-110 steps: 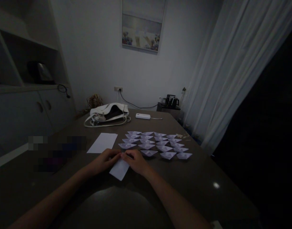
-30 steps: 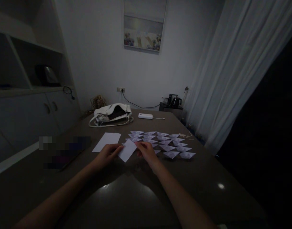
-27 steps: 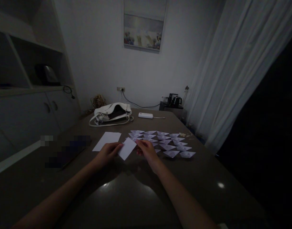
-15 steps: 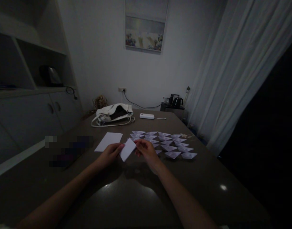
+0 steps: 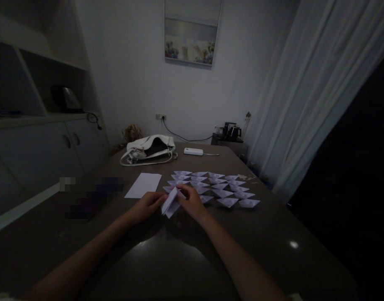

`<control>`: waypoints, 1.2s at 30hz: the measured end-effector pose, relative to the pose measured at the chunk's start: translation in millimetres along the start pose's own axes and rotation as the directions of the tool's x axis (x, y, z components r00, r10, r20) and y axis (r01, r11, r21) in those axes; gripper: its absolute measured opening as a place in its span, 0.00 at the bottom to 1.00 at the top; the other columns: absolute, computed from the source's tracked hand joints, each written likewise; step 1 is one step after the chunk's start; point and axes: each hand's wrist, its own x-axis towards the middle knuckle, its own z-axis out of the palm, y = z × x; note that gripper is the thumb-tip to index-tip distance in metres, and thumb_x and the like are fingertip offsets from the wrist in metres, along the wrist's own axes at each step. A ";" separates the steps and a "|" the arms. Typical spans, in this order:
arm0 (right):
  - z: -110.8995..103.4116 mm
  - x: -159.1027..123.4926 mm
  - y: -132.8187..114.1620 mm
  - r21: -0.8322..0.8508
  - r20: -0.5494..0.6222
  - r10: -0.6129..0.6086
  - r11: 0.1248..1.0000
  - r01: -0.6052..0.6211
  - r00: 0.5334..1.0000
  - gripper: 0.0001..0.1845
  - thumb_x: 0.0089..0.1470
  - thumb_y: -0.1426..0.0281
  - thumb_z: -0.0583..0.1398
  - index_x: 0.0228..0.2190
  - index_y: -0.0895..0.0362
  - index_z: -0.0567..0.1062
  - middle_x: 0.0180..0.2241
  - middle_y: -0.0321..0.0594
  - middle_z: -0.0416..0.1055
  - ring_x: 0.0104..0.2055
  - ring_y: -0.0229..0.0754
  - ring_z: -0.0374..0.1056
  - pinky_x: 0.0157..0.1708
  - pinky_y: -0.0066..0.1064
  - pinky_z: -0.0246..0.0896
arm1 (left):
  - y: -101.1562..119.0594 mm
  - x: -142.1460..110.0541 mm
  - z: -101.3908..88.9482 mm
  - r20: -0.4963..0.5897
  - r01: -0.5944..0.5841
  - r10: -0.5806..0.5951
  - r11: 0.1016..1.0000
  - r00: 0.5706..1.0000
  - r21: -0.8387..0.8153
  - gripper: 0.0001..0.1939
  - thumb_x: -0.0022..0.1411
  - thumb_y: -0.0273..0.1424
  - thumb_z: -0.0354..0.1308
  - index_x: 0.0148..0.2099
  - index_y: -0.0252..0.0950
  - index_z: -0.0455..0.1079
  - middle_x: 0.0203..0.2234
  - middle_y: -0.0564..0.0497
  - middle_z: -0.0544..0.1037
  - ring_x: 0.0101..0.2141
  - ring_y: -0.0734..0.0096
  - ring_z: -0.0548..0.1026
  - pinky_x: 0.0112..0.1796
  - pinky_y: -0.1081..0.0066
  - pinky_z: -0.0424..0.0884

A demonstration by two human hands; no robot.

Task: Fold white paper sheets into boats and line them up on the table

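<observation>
Both hands hold one half-folded white sheet of paper (image 5: 171, 203) just above the dark table (image 5: 185, 267). My left hand (image 5: 148, 205) pinches its left side, and my right hand (image 5: 192, 202) pinches its upper right part, fingers closed on the fold. Just beyond the hands lie several folded paper boats (image 5: 221, 188) in rows. A flat white sheet (image 5: 143, 185) rests to the left of them.
A white handbag (image 5: 149, 149) and a white power bank (image 5: 193, 151) with a cable lie at the far end of the table. Cabinets and shelves stand on the left, a curtain on the right. A kettle (image 5: 228, 131) sits on a small stand behind.
The sheet was lifted off the table and held up flat between both hands. Now it is folded over on itself and lowered toward the table.
</observation>
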 end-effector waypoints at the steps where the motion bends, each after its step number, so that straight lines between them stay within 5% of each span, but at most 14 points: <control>1: 0.9 -0.1 1.6 -0.053 -0.016 -0.016 0.998 0.015 1.000 0.13 0.45 0.65 0.64 0.35 0.57 0.76 0.35 0.41 0.76 0.37 0.43 0.71 0.35 0.31 0.65 | 0.0 -0.2 0.9 0.020 -0.006 0.006 1.000 1.000 0.008 0.24 0.60 0.50 0.49 0.27 0.34 0.69 0.19 0.55 0.68 0.23 0.69 0.65 0.26 0.72 0.62; 6: 2.6 -2.2 4.3 -0.202 -0.039 -0.028 0.979 0.020 0.999 0.04 0.45 0.74 0.60 0.28 0.58 0.75 0.29 0.40 0.76 0.32 0.43 0.70 0.32 0.31 0.64 | 3.6 -2.6 1.0 0.036 -0.025 0.025 1.000 0.999 0.000 0.23 0.64 0.47 0.46 0.34 0.34 0.72 0.28 0.50 0.75 0.31 0.63 0.72 0.34 0.69 0.67; 10: 5.7 -9.2 -3.6 -0.298 -0.064 -0.058 0.954 0.036 0.996 0.08 0.44 0.76 0.60 0.30 0.56 0.75 0.30 0.39 0.75 0.33 0.44 0.69 0.34 0.32 0.62 | 3.5 -4.0 0.7 0.040 -0.019 0.021 0.999 0.999 -0.051 0.25 0.61 0.47 0.51 0.51 0.33 0.69 0.43 0.44 0.77 0.42 0.56 0.73 0.43 0.65 0.68; 13: 11.2 -16.0 -10.4 -0.442 -0.048 -0.081 0.896 0.052 0.996 0.13 0.45 0.77 0.60 0.36 0.54 0.74 0.33 0.39 0.75 0.34 0.44 0.70 0.35 0.32 0.61 | 0.4 -3.9 5.3 0.053 0.028 -0.023 0.996 0.998 -0.085 0.29 0.59 0.46 0.55 0.57 0.33 0.66 0.44 0.43 0.78 0.43 0.55 0.74 0.45 0.63 0.68; 18: 19.1 -23.3 -13.3 -0.587 0.012 -0.077 0.806 0.069 0.997 0.16 0.47 0.76 0.59 0.41 0.54 0.70 0.28 0.36 0.73 0.28 0.42 0.67 0.30 0.29 0.57 | -9.6 -2.0 12.3 0.043 0.116 -0.112 0.987 0.993 -0.114 0.26 0.58 0.44 0.53 0.54 0.34 0.69 0.45 0.44 0.78 0.44 0.55 0.75 0.43 0.63 0.70; 23: 17.0 -24.7 -8.1 -0.551 -0.003 -0.066 0.833 0.053 0.998 0.16 0.46 0.76 0.60 0.39 0.55 0.69 0.26 0.34 0.70 0.25 0.39 0.64 0.27 0.27 0.54 | -18.1 1.1 7.6 0.019 0.187 -0.186 0.982 0.982 -0.027 0.26 0.51 0.40 0.52 0.49 0.30 0.71 0.39 0.43 0.80 0.34 0.56 0.76 0.32 0.64 0.71; 29: 14.3 -27.2 -9.1 -0.540 0.059 0.132 0.838 -0.079 0.990 0.14 0.43 0.77 0.63 0.35 0.55 0.70 0.26 0.33 0.69 0.26 0.39 0.64 0.27 0.27 0.55 | -13.4 -13.9 6.4 -0.064 0.197 -0.189 0.964 0.980 0.178 0.22 0.48 0.33 0.57 0.47 0.34 0.71 0.35 0.45 0.79 0.34 0.54 0.75 0.36 0.63 0.67; 32: 15.8 -31.9 -16.5 -0.647 0.112 0.214 0.757 -0.092 0.970 0.15 0.44 0.75 0.66 0.37 0.56 0.72 0.31 0.38 0.71 0.32 0.42 0.67 0.31 0.30 0.58 | -8.9 -31.4 7.4 -0.106 0.226 -0.205 0.940 0.973 0.256 0.19 0.48 0.31 0.58 0.46 0.36 0.70 0.39 0.42 0.78 0.40 0.50 0.74 0.39 0.62 0.66; 36: 12.7 -40.8 -26.2 -0.820 0.220 0.097 0.557 0.130 0.971 0.15 0.46 0.70 0.67 0.39 0.57 0.74 0.49 0.48 0.66 0.50 0.53 0.62 0.44 0.41 0.59 | -2.4 -54.2 8.6 -0.113 0.282 -0.258 0.888 0.959 0.364 0.15 0.55 0.36 0.57 0.44 0.35 0.68 0.37 0.41 0.77 0.38 0.50 0.75 0.37 0.62 0.67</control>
